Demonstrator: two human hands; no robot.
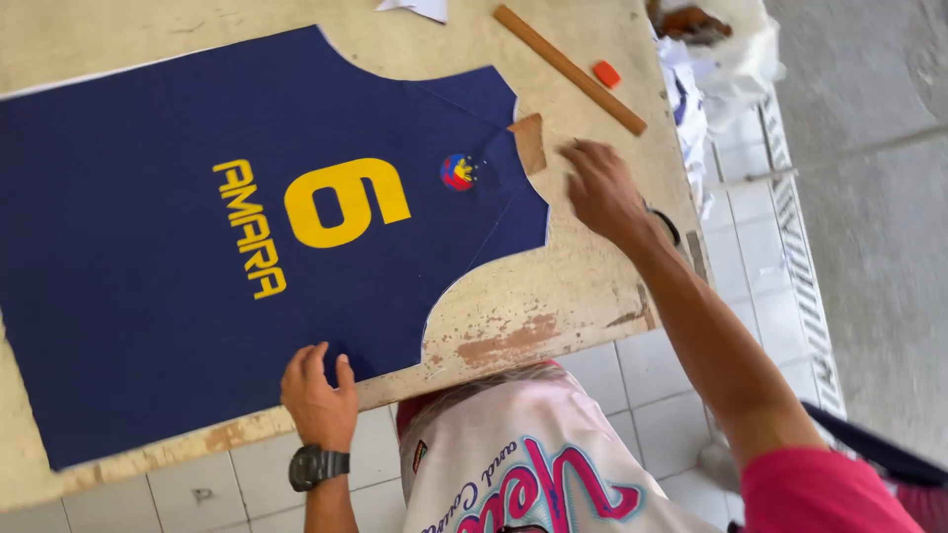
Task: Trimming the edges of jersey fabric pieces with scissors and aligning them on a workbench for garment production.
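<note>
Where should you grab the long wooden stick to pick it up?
Grip the wooden stick near its middle, coming from above with fingers across its narrow width. It lies flat and slanted on the table, both long sides free, and a small orange piece sits close beside its far half, so stay clear of that.

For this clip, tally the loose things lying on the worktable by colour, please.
Navy blue: 1, jersey panel
Brown: 2, wooden stick and small cardboard piece
Orange: 1, small chalk-like block
White: 1, paper scrap at the top edge
Total: 5
</note>
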